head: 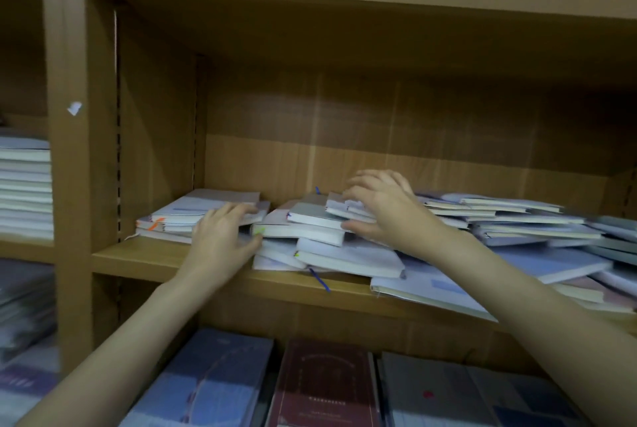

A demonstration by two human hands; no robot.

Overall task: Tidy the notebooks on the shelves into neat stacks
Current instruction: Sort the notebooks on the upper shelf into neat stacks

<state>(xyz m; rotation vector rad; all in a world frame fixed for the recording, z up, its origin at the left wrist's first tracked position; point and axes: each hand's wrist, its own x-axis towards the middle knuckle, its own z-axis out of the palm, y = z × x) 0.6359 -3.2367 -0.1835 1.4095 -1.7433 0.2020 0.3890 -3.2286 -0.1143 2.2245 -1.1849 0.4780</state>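
The left hand (220, 237) lies spread, fingers straight, against the gap between a small flat stack (193, 216) and the jumbled middle pile (310, 237). The right hand (382, 206) curls over the top of that pile, thumb under and fingers over a few small notebooks (348, 209). More notebooks (517, 220) sprawl to the right along the shelf (144, 258), some overhanging its front edge. To do this well, lift only a thin bunch, square its edges, and brace the pile with the left so nothing slides off.
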